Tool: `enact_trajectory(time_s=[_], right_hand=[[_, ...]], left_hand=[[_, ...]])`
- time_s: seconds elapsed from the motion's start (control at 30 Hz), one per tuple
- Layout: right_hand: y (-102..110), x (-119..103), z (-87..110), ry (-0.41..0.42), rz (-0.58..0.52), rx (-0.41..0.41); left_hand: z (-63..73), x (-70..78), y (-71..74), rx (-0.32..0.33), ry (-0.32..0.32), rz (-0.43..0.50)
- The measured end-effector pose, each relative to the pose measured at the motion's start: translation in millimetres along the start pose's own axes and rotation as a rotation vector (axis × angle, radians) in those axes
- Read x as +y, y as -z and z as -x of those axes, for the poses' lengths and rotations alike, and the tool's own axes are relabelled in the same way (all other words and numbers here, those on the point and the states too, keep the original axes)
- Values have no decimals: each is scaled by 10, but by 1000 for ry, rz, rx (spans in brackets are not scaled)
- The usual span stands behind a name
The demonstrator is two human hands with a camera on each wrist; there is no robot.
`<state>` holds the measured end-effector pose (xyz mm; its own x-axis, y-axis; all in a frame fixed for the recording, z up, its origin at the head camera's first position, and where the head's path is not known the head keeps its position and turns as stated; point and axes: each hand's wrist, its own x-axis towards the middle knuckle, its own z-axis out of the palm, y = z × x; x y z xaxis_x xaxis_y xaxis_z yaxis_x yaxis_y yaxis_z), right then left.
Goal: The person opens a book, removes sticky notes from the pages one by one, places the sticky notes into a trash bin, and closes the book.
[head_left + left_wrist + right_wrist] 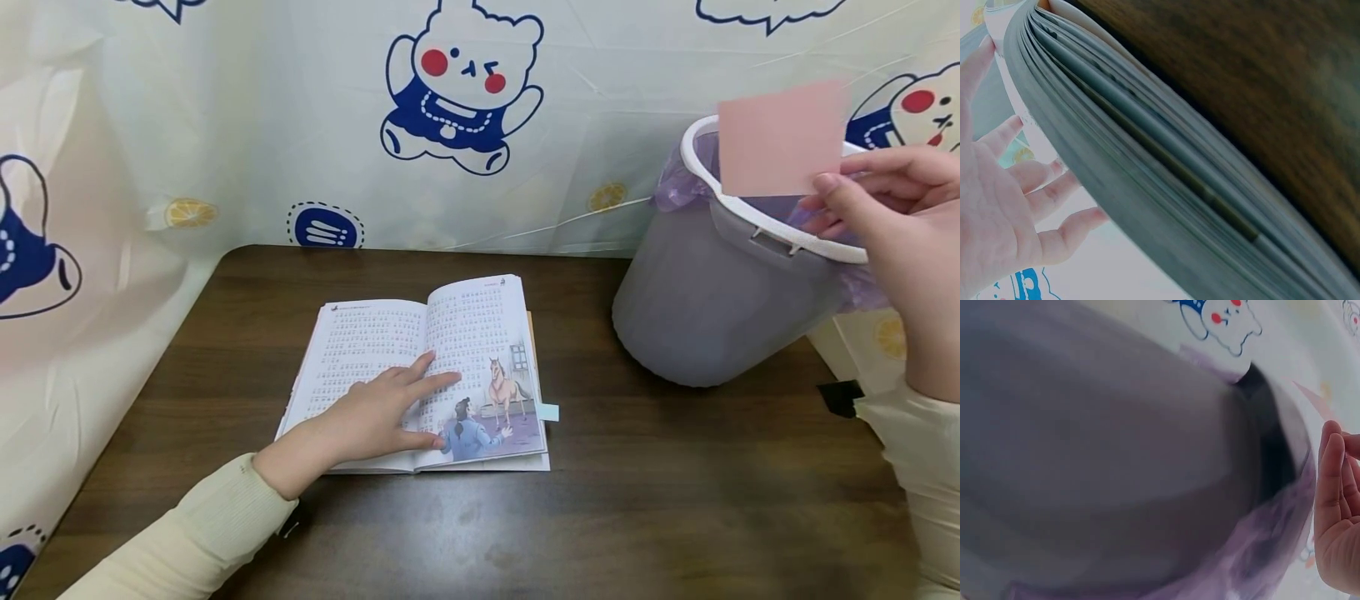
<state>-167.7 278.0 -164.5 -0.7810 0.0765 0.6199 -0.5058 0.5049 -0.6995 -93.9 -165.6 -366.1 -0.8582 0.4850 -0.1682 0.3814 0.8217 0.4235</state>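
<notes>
My left hand [367,421] rests on an open book [375,329], fingers spread across the fold and the right page. That page carries a drawing of a horse and a person in blue. A pale blue tab [549,412] sticks out of the book's right side. In the left wrist view the page edges [1141,162] fan past the hand. Between thumb and fingers, my right hand [903,212] pinches a square of pink paper [780,142], held up over the mouth of a grey bin [697,292]. The right wrist view shows the paper edge-on.
The bin has a white rim [693,158] and a purple liner bag [675,187]; it stands at the right of the dark wooden table [525,533]. Behind hangs a pale sheet [300,125] printed with cartoon bears. A black patch [840,397] lies at the table's right edge.
</notes>
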Motion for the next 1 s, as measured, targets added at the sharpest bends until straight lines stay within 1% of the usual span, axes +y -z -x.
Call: enact_trajectory(time_s=[0.1, 0.23, 0.43, 0.63, 0.77, 0.87, 1.0], right_hand=[[60, 65, -28, -50, 26, 51], [141, 155, -55, -113, 42, 86], [249, 290, -88, -169, 68, 79], [307, 374, -112, -243, 157, 89], [303, 420, -129, -230, 204, 94], [311, 453, -141, -202, 201, 60], [345, 482, -182, -201, 169, -42]], left_hand=[[1, 1, 0, 0, 0, -3], [0, 2, 2, -1, 0, -6], [-3, 5, 2, -7, 7, -5], [-7, 1, -3, -7, 9, -7], [-10, -5, -6, -9, 8, -8], [-11, -8, -7, -10, 8, -6], [-10, -7, -9, -6, 4, -6]])
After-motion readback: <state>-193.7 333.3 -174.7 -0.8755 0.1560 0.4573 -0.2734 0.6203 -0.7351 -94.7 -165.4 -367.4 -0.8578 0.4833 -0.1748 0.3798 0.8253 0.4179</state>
